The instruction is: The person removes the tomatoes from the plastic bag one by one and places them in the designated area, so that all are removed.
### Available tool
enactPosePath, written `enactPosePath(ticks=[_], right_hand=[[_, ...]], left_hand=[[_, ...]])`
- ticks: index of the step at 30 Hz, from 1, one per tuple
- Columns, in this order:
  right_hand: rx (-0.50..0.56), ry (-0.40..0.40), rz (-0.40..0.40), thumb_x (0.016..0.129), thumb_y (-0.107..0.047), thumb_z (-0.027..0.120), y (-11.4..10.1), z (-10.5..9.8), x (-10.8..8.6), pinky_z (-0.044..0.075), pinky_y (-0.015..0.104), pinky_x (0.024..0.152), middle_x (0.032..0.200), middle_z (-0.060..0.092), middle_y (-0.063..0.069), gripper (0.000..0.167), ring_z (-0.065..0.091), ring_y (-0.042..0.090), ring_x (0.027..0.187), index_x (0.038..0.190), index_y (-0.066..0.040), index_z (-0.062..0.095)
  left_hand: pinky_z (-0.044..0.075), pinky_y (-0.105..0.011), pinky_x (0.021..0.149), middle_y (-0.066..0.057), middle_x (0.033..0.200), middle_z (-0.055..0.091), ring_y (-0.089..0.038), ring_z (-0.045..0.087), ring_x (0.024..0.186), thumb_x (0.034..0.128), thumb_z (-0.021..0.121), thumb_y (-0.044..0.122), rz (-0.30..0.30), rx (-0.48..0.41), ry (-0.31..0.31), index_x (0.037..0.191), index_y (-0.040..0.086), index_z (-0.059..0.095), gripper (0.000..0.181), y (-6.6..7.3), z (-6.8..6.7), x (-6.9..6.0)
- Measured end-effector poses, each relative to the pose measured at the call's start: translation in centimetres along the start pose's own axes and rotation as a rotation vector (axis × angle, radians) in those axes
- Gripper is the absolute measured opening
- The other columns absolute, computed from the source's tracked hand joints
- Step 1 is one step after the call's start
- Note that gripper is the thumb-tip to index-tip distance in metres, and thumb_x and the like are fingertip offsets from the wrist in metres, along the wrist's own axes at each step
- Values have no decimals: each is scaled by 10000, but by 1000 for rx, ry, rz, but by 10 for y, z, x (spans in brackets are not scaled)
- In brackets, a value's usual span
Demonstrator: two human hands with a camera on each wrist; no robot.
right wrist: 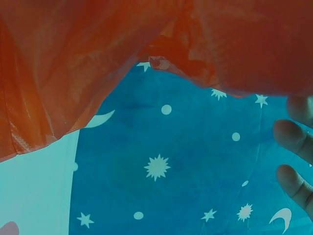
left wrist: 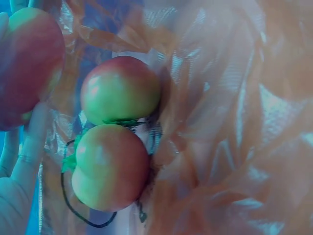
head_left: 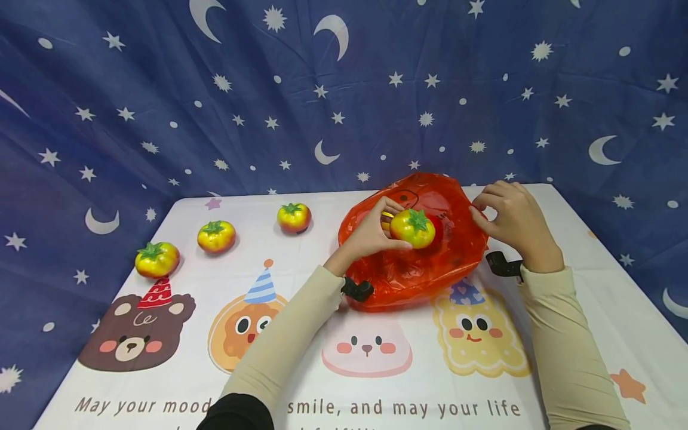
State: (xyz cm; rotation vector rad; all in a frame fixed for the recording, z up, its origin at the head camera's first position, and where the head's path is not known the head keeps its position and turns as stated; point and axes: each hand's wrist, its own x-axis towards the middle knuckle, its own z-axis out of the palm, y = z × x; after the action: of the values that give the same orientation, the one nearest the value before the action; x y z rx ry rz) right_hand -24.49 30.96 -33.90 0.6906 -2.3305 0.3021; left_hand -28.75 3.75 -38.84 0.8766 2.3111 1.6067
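Note:
My left hand [head_left: 373, 230] grips a yellow-red tomato [head_left: 412, 229] with a green leafy top, above the opening of a red plastic bag [head_left: 398, 280]. In the left wrist view, that held tomato [left wrist: 29, 68] is at the upper left. Inside the bag lie two more tomatoes, one [left wrist: 120, 93] touching the other [left wrist: 111, 169]. At the bag's right rim, my right hand [head_left: 516, 218] pinches the plastic between thumb and fingers. The right wrist view has the bag's edge [right wrist: 195, 73] above and several fingertips [right wrist: 289, 134] at the right.
On the left of the white printed tablecloth [head_left: 371, 394] stand three loose tomatoes: a near one [head_left: 157, 260], a middle one [head_left: 217, 237] and a far one [head_left: 294, 218]. A dark blue star-and-moon curtain [head_left: 258, 89] hangs behind the table's far edge.

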Motion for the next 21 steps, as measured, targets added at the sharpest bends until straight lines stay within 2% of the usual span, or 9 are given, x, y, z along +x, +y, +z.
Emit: enactPosePath(ticks=[4, 11, 17, 21], right_hand=[[0, -2, 4, 680, -13, 736, 0, 0, 0, 504, 460, 668, 728, 670, 157, 57, 556, 284, 703, 704, 1, 686], [-6, -7, 16, 681, -14, 735, 0, 0, 0, 505, 464, 671, 737, 677, 160, 52, 555, 287, 704, 706, 2, 691], [-2, 1, 13, 685, -7, 727, 0, 0, 0, 513, 480, 690, 736, 675, 160, 42, 560, 291, 705, 702, 1, 690], [-4, 1, 11, 683, -9, 727, 0, 0, 0, 512, 481, 692, 735, 675, 161, 44, 560, 291, 704, 703, 2, 690]], left_hand=[[530, -239, 868, -105, 1244, 466, -262, 527, 1093, 696, 830, 183, -8, 38, 22, 1223, 120, 396, 686, 5, -5, -2], [542, -244, 784, -111, 1191, 467, -255, 504, 1067, 685, 835, 166, 34, 22, 53, 1197, 120, 395, 677, 16, -15, -7], [519, -332, 904, -106, 1189, 464, -241, 484, 1106, 691, 830, 181, 35, 36, 100, 1195, 129, 390, 671, 22, -28, -12], [510, -363, 911, -110, 1191, 460, -249, 488, 1111, 689, 828, 166, 39, 29, 127, 1195, 123, 388, 671, 25, -37, -16]])
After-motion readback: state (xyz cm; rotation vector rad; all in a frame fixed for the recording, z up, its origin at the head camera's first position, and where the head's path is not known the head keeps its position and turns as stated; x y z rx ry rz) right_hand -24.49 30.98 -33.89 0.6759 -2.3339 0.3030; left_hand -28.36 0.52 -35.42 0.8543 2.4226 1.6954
